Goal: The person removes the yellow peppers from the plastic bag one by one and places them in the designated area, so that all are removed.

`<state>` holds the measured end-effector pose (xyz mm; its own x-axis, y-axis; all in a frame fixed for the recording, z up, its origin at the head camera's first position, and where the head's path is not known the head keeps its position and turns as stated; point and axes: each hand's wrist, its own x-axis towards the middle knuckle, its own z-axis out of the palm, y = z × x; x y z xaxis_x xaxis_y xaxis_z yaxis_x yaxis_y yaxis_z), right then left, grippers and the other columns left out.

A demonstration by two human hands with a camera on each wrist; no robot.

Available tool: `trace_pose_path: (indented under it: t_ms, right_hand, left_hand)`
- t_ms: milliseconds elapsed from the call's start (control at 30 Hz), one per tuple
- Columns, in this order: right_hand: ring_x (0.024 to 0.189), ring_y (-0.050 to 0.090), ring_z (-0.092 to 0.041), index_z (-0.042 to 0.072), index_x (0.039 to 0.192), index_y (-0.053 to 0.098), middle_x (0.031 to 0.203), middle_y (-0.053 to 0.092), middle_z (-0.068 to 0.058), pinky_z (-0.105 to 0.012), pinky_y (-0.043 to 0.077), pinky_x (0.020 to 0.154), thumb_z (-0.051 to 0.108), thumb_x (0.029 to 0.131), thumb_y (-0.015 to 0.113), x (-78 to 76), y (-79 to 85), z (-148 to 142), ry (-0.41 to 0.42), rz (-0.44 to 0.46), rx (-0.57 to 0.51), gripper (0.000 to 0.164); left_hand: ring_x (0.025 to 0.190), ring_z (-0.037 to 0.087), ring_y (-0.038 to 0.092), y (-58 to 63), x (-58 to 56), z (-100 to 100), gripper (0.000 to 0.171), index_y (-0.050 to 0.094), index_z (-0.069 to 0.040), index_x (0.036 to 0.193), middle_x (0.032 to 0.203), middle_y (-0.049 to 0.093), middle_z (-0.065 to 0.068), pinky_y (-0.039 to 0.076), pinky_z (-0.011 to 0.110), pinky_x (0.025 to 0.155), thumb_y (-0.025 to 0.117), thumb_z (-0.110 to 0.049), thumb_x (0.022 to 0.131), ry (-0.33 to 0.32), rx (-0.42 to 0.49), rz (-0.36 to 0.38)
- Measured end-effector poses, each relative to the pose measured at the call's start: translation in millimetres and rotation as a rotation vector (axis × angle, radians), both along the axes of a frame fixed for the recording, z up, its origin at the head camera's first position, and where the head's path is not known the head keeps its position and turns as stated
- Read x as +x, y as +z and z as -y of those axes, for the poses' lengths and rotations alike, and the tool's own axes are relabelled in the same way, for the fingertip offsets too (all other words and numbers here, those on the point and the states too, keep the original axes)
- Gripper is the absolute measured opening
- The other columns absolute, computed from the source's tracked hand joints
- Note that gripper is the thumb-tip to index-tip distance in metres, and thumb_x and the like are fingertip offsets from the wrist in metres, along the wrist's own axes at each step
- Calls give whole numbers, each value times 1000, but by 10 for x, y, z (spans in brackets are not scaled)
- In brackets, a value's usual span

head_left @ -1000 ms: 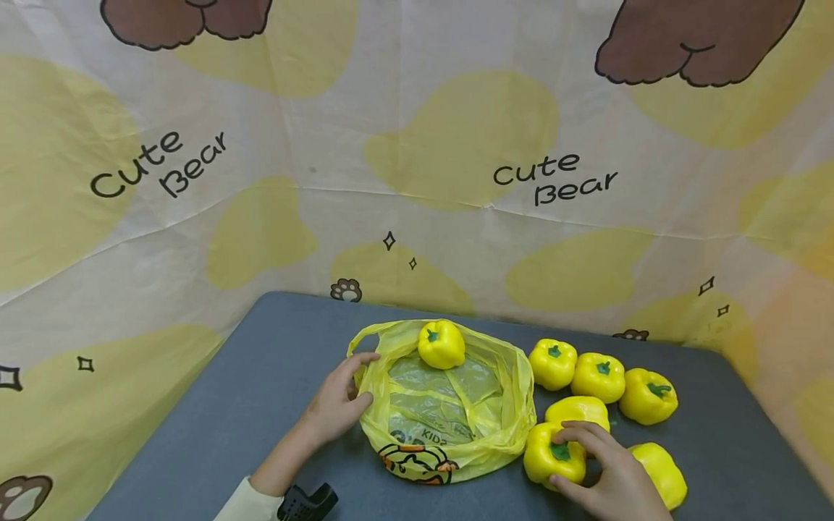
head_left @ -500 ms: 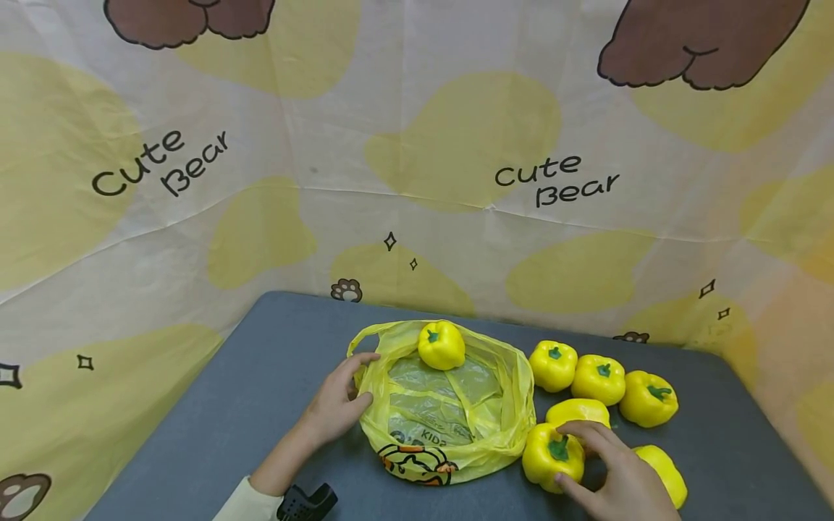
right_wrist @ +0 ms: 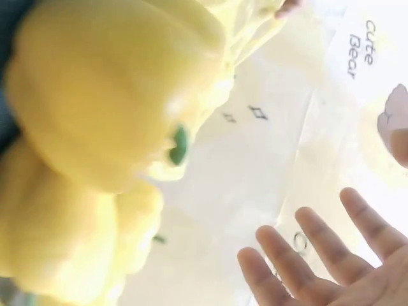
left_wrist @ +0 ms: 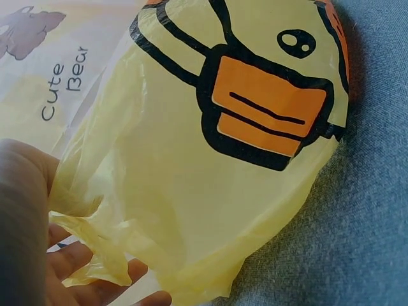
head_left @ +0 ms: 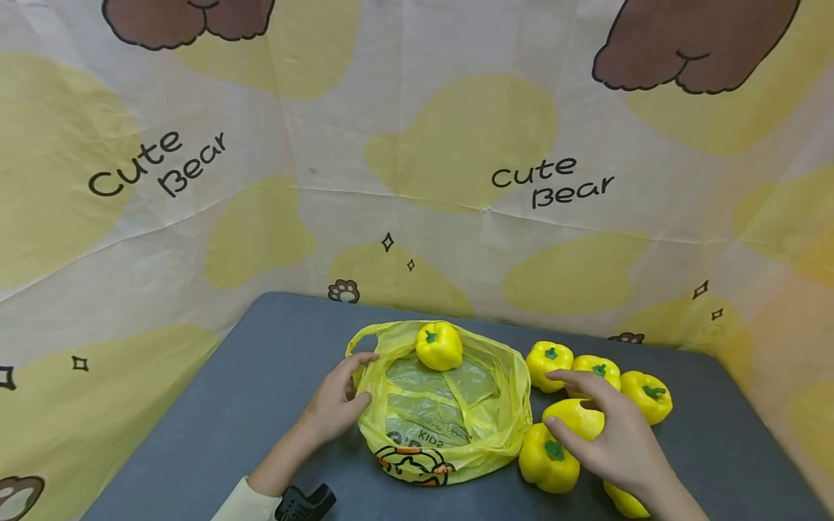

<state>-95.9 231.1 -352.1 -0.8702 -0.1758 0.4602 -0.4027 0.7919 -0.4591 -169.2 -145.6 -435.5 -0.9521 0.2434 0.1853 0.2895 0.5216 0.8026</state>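
My left hand [head_left: 335,394] grips the left rim of a yellow plastic bag [head_left: 482,459], thumb outside, near a handle loop. In the left wrist view, fingers [left_wrist: 70,258] show at the bag's edge, beside a printed duck face. One yellow bell pepper [head_left: 439,347] sits at the back of the bag's wide mouth. To the right, my right hand [head_left: 615,434] hovers over the other peppers, fingers spread, holding nothing. Nearest its thumb stands the front bell pepper [head_left: 544,470], close to the bag. A pepper on its side [head_left: 563,416] lies behind that one, partly covered by the hand.
Behind the hand, a row of three yellow peppers includes the leftmost pepper [head_left: 544,365] and the rightmost pepper [head_left: 654,405]. Another pepper [head_left: 625,503] is mostly hidden under the right wrist. The grey table [head_left: 274,362] ends at a printed cloth backdrop [head_left: 417,145].
My right hand has let go of the front bell pepper and risen away from it, fingers spreading. That pepper stays beside the bag. The left hand keeps its hold on the rim.
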Motion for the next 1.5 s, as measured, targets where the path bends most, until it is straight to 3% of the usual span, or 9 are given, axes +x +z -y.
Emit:
trace_pose_path:
  t_ms: [100,267,667,867,1100,1500]
  right_hand:
    - [96,64,-15,26,120,63,117,65,7,-35,56,72,19,73,82,-116,87,79,70,-7,-39,51]
    - [100,65,-24,27,122,62,122,64,4,-40,55,75,19,78,78,-329,195,209,163,69,-85,47]
    - [101,66,-25,22,123,63,121,64,-2,-44,56,76,23,79,76,-836,261,492,335,62,-25,46]
    - [102,65,-27,20,122,63,121,63,-7,-43,55,78,27,81,75,-1063,202,626,373,101,-5,44]
    - [100,65,-29,15,123,63,123,60,-7,-39,56,77,29,82,73,-1331,48,778,444,163,112,45]
    - [106,61,-33,11,123,62,125,60,-8,-44,52,87,26,84,70,-1560,-119,952,427,271,238,42]
  left_hand:
    - [43,4,38,12,1,-1,58,47,-19,137,134,49,10,42,24,47,56,-1,83,-1,0,0]
    - [43,4,38,18,5,-1,57,48,-20,137,135,49,8,41,24,46,56,-1,84,-4,2,-12]
    - [46,1,30,-1,2,-9,56,50,-19,136,137,51,5,37,22,47,58,-1,84,-2,0,-47]
    - [45,1,27,-4,-11,-12,56,50,-19,136,138,50,3,36,21,46,57,-1,84,-2,4,-37]
    - [50,4,38,20,-13,-20,56,51,-19,136,139,50,4,40,23,49,57,-1,84,-8,15,-21]
    - [44,3,35,60,-24,-56,56,50,-19,136,140,49,6,40,23,45,57,0,84,-35,1,-22]
